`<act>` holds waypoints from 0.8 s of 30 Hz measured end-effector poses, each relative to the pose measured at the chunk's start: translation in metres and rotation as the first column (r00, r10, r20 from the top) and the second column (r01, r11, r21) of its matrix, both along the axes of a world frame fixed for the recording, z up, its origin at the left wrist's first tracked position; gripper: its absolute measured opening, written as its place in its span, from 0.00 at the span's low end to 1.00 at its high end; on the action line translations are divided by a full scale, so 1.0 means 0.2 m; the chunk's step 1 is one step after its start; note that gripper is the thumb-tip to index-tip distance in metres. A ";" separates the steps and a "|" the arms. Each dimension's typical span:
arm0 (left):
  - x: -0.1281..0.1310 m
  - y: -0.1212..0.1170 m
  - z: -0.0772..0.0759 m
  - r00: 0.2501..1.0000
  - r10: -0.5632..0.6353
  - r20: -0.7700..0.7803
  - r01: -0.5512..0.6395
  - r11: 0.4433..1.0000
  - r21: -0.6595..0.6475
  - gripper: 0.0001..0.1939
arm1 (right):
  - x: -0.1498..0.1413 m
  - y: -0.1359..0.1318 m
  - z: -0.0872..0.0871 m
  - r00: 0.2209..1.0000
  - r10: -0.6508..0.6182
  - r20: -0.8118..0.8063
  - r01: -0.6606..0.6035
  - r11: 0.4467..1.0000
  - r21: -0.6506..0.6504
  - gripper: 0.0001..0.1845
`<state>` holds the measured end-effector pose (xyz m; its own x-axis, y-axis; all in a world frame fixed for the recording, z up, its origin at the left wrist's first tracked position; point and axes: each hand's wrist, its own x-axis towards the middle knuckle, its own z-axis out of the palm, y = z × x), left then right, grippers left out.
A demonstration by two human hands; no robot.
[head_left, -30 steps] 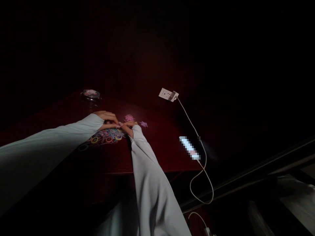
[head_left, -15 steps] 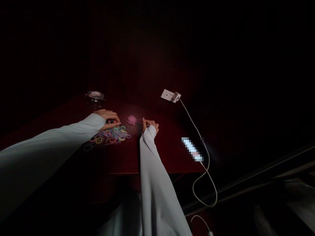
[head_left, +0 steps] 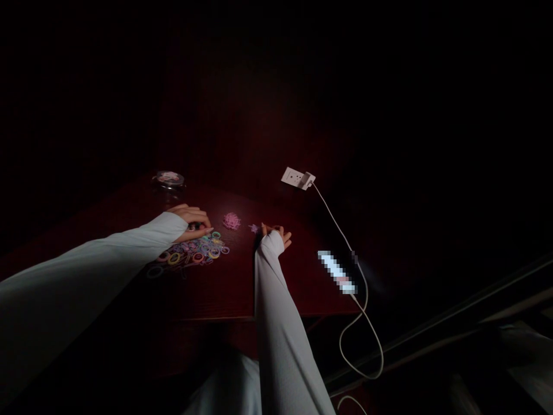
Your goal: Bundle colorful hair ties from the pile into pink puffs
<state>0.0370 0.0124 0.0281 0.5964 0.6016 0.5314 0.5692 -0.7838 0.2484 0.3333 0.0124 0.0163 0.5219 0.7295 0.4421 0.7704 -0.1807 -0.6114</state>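
My left hand (head_left: 190, 222) arches over a pile of small coloured elastic hair bands (head_left: 196, 251), its thumb apart from the curved fingers. Dark and reddish bits show in the gap beneath the palm. My right hand (head_left: 276, 232) is low over the table, fingers loosely spread, and I see nothing held in it. Just left of its fingertips lies a little clump of purple hair bands (head_left: 254, 229). A rounder heap of pink hair bands (head_left: 232, 221) sits between the two hands, touched by neither.
A clear round container (head_left: 169, 180) with a pinkish lid stands at the back left of the dark red table (head_left: 216, 297). A charger fills part of the wall socket (head_left: 294, 177). Its white cable (head_left: 332, 216) runs to a blurred-out phone (head_left: 337, 272) at the table's right.
My right hand has moved right and toward me, away from the pink heap, and the purple clump now shows beside it. My left hand keeps its place over the pile. The view tilted slightly up.
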 end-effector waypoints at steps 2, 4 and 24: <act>0.00 0.00 0.00 1.000 0.008 -0.007 -0.008 1.000 -0.005 0.17 | -0.01 -0.01 0.01 0.996 -0.023 -0.081 0.026 0.999 0.032 0.20; 0.01 0.00 0.01 0.999 0.042 -0.013 -0.042 0.999 -0.014 0.18 | -0.04 -0.03 0.03 0.992 -0.013 -0.125 0.021 0.998 0.064 0.21; -0.02 0.03 0.03 0.937 0.349 -0.014 -0.349 0.932 -0.096 0.19 | -0.36 -0.06 -0.10 0.569 0.816 -0.103 -0.821 0.571 -0.009 0.12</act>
<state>0.0327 0.0176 0.0333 0.3382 0.8195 0.4627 0.8017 -0.5084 0.3144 0.2605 -0.0001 -0.0038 -0.2788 0.8825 0.3788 0.5554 0.4699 -0.6861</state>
